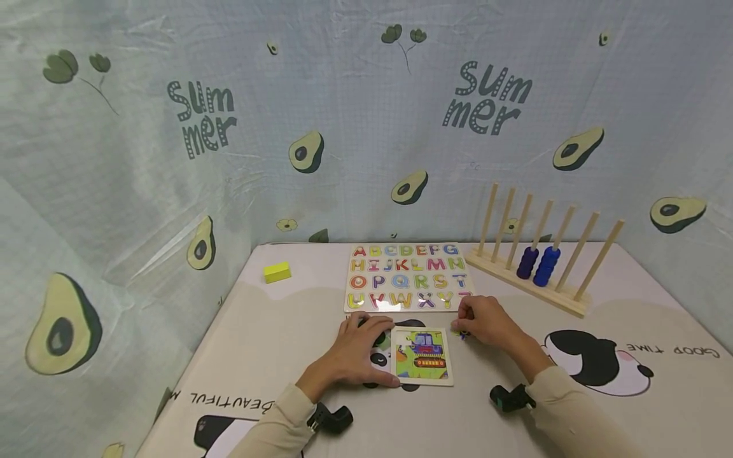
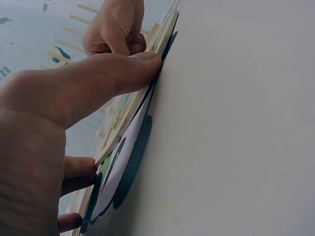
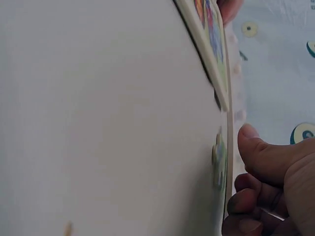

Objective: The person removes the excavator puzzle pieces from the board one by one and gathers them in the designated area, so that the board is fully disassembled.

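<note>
A small square jigsaw puzzle point(image 1: 422, 356) with a wooden rim lies on the table, showing a purple and orange tracked digger and a pale patch at its left. My left hand point(image 1: 356, 351) grips its left side, thumb at the near edge and fingers at the far corner. In the left wrist view the thumb point(image 2: 142, 66) lies along the rim. Right of the puzzle, my right hand point(image 1: 487, 322) hovers low with bent fingers. A small puzzle piece point(image 3: 219, 162) lies flat beside its fingers in the right wrist view; nothing shows between thumb and fingers there.
Behind the puzzle lies an alphabet board point(image 1: 408, 277) of coloured letters. A wooden peg stand point(image 1: 527, 286) with several upright pegs and blue and purple beads stands at the back right. A yellow block point(image 1: 277, 272) sits at the back left, near the printed curtain.
</note>
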